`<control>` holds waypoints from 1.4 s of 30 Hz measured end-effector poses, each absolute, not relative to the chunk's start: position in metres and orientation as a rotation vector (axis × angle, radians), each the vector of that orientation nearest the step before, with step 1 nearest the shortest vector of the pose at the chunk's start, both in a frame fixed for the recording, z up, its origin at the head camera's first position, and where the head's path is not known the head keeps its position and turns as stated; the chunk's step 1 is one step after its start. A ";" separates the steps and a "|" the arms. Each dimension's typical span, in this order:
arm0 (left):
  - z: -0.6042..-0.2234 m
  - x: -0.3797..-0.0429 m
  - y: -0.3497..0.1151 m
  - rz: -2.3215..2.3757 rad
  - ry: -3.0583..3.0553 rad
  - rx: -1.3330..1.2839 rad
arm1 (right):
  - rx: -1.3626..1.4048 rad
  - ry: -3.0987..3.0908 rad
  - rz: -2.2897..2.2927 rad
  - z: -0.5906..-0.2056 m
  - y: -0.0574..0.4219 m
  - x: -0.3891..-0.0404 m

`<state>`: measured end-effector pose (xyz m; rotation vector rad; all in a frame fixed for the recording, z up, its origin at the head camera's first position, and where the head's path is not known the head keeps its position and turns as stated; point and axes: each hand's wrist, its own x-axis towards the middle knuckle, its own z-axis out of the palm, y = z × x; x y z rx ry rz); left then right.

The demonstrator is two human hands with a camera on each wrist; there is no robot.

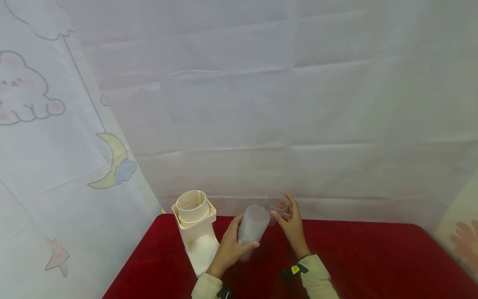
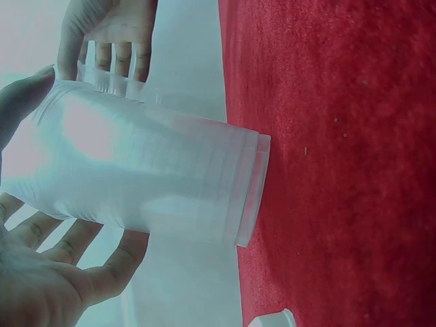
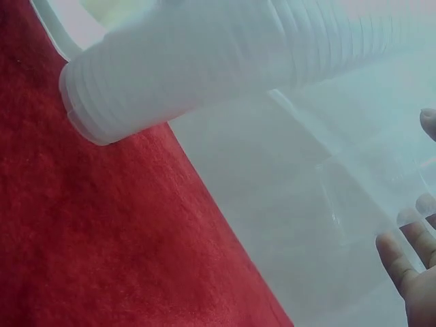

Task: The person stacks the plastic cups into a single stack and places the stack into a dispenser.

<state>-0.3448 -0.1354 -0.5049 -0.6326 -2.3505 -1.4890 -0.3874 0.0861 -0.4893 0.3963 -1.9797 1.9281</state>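
Note:
My left hand (image 1: 229,249) grips a tall stack of nested translucent plastic cups (image 1: 253,228), thumb on one side and fingers on the other. The stack leans, its rims toward the top right. In the left wrist view the cup stack (image 2: 150,167) lies between thumb and fingers, its bottoms toward the red cloth. Just right of it my right hand (image 1: 294,230) holds one clear plastic cup (image 1: 275,204) between thumb and fingers, apart from the stack. In the right wrist view this single cup (image 3: 357,201) shows faintly, with the fingers (image 3: 394,259) along its side.
A cream-white dispenser-like stand (image 1: 201,245) with a round open holder (image 1: 192,206) on top stands left of my left hand. Red cloth (image 1: 366,257) covers the table. A pale fabric backdrop (image 1: 239,104) hangs right behind the table's far edge.

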 end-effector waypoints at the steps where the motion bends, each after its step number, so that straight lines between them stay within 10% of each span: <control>1: -0.505 -0.345 -0.135 -1.485 -2.349 -0.635 | 0.392 -1.978 1.925 -0.490 0.087 -0.388; 42: -0.503 -0.345 -0.136 -1.454 -2.375 -0.615 | 0.356 -1.831 1.894 -0.492 0.102 -0.404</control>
